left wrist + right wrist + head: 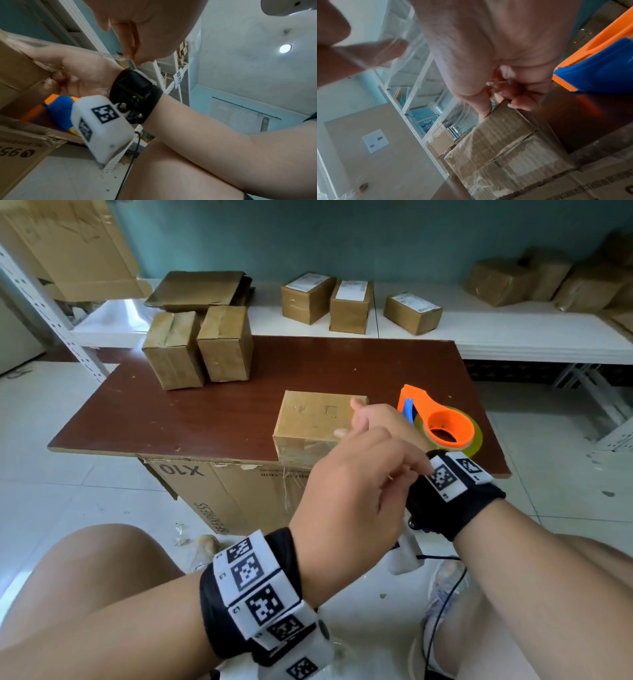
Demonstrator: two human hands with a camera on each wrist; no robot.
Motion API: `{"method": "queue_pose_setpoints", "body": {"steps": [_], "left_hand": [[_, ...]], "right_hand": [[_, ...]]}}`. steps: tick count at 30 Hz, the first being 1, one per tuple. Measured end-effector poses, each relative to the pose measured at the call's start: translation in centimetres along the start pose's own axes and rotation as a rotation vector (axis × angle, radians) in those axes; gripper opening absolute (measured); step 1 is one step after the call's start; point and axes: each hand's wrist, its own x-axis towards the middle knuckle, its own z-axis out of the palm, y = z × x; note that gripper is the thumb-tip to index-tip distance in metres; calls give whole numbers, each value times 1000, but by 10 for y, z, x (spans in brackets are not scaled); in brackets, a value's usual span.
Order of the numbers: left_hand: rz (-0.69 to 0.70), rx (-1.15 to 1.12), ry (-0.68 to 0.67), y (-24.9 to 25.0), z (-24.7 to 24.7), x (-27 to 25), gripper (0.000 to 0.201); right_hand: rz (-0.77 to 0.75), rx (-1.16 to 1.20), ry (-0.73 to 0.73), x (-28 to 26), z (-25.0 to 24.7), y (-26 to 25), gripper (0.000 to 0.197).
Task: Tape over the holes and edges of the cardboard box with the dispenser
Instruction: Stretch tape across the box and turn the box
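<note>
A small cardboard box (308,419) with clear tape on its near end lies on the brown board (205,412). My right hand (359,422) is at the box's right near corner (505,148), thumb raised, fingers (518,102) curled on a crumpled bit of clear tape. My left hand (416,470) hovers over the right wrist and pinches a strip of clear tape (109,55) that runs toward the box (17,70). The orange and blue tape dispenser (445,422) lies on the board just right of the box, with no hand on it.
Two taped boxes (195,347) stand at the board's back left. Several more boxes (349,302) sit on the white shelf behind. The board rests on a large printed carton (212,494). My knees are below, and a black cable (442,594) hangs by the right one.
</note>
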Motion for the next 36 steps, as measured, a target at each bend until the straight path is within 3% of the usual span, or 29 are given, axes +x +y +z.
{"method": "queue_pose_setpoints", "body": {"steps": [2,4,9,11,14,21,23,28,31,33,36], "left_hand": [[-36,-93,-24,-3,-9,-1,17],[-141,-336,-21,-9,-27,6,16],[-475,-1016,-110,-56,-63,37,35],[-662,-1280,-65,-81,-59,50,48],[-844,-1547,100,-112,-46,62,45],[-948,-1742,272,-141,-38,71,14],[-959,-1815,346,-134,-36,74,16],[-988,-1725,441,-124,-32,78,16],[-978,-1679,482,-122,-31,78,29],[-966,-1635,486,-122,-30,79,39],[-979,-1592,506,-124,-28,79,36]], "right_hand": [[-88,-181,18,11,-3,14,21],[-127,-189,7,9,-4,23,23],[-173,-155,82,3,3,24,53],[-174,-185,100,2,0,23,55],[-185,-214,112,2,0,24,55],[-168,122,52,1,-2,31,59],[-150,232,14,1,-2,30,58],[-93,407,-44,1,-1,34,53],[-55,557,-50,2,-1,36,52],[-47,597,-47,1,-1,36,51],[-22,546,4,-4,6,29,45]]}}
